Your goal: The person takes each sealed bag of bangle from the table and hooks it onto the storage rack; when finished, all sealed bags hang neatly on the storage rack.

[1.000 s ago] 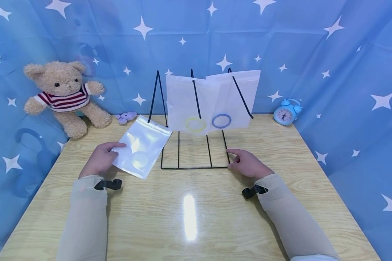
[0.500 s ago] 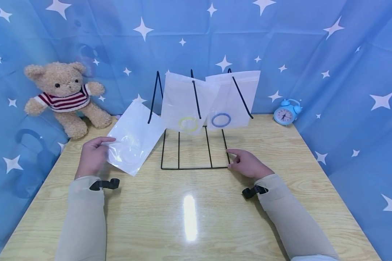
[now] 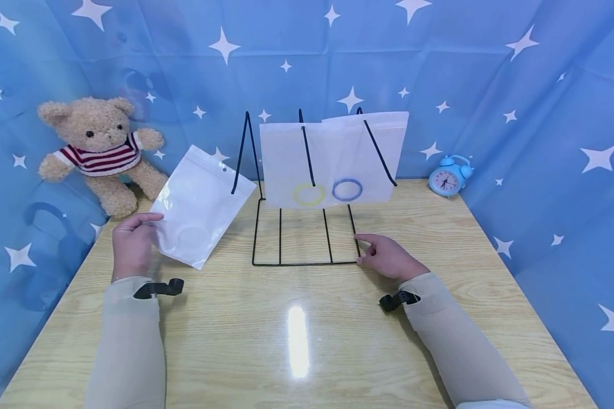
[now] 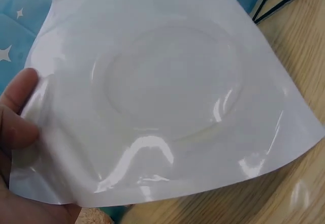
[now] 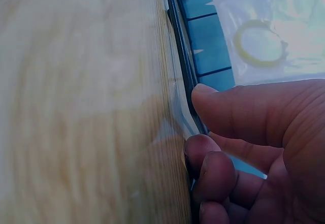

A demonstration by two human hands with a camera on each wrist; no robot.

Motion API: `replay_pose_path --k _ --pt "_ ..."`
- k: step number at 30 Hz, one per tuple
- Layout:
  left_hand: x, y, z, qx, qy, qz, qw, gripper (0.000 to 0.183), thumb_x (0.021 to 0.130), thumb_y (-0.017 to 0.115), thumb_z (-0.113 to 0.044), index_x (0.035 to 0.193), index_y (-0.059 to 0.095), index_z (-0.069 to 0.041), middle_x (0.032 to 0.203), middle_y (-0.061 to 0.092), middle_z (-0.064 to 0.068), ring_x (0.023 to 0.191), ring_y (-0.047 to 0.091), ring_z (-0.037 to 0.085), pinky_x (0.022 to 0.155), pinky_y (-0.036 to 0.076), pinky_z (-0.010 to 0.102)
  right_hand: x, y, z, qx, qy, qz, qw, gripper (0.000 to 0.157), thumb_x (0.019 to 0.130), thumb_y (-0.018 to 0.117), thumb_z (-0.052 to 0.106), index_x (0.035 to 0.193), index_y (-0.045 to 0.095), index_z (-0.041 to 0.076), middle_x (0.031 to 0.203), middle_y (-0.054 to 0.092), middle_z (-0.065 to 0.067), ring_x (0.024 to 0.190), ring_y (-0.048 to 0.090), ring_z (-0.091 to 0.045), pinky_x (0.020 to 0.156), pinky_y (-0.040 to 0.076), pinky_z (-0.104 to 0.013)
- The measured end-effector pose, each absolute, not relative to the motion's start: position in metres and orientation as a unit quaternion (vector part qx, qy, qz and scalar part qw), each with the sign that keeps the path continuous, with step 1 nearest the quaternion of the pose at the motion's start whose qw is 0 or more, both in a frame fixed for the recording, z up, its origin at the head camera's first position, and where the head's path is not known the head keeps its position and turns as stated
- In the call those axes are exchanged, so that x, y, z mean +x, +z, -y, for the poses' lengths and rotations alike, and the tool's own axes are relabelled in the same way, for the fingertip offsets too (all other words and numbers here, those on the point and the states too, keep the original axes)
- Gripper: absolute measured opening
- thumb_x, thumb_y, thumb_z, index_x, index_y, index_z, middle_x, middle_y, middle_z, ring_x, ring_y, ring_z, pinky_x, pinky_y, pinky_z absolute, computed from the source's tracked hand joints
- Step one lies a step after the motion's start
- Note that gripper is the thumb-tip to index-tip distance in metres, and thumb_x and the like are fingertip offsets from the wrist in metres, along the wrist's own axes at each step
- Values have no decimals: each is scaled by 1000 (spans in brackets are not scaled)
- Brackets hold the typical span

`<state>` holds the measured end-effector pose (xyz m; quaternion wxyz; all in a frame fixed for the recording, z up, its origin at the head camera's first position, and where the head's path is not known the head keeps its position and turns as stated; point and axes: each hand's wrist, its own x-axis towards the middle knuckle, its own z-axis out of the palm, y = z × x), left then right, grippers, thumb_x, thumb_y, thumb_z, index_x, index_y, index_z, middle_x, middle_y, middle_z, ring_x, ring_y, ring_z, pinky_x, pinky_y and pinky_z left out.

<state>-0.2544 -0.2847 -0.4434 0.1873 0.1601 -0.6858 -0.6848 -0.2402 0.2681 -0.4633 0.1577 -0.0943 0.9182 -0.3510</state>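
Note:
My left hand (image 3: 133, 245) pinches the left edge of a clear-fronted zip bag (image 3: 196, 210), which holds a faint pale ring (image 4: 172, 82). The bag is tilted, and its small hanging hole shows just left of the rack's left hook, whose tip overlaps the bag. With thumb and fingers, my right hand (image 3: 389, 257) grips the right front of the black wire rack's base (image 3: 307, 264). On the middle hook hangs a bag (image 3: 283, 156) with a yellow ring (image 3: 309, 203). The right hook carries another bag (image 3: 376, 128) with a blue ring (image 3: 347, 180).
A teddy bear (image 3: 99, 145) in a striped sweater sits at the back left, close to the held bag. At the back right stands a blue alarm clock (image 3: 446, 177). A blue starry curtain (image 3: 307, 51) rises behind the wooden table (image 3: 235, 341).
My left hand has moved left with its bag, and the bag's hole has come into sight beside the left hook. The middle bag swung left, then back. My right hand stayed put.

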Motion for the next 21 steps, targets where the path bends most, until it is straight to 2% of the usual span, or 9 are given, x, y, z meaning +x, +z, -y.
replay_pose_path --k 5,7,14,21 --pt "-255 -442 282 132 -751 615 202 40 88 46 18 94 81 2 97 65 2 90 51 15 67 46 19 -240 -463 -269 -93 -351 -918 161 68 100 72 21 162 44 11 97 66 -7 82 58 -21 71 49 -35" --pt "-254 -441 280 114 -779 584 199 40 87 44 21 91 80 4 92 65 4 88 52 18 64 48 19 -240 -463 -269 -91 -352 -917 162 68 100 72 21 162 44 11 97 66 -7 83 58 -21 70 49 -35" --pt "-249 -436 278 42 -834 523 168 45 90 40 26 81 78 4 82 69 5 85 64 18 71 58 23 -240 -463 -268 -89 -353 -917 160 68 100 72 21 161 44 11 98 66 -7 84 58 -21 71 49 -35" --pt "-243 -433 279 -21 -855 500 134 53 92 33 27 74 75 1 81 70 3 79 63 15 67 56 25 -240 -462 -268 -88 -353 -918 160 68 100 72 21 161 44 11 98 66 -8 83 59 -21 71 49 -35"
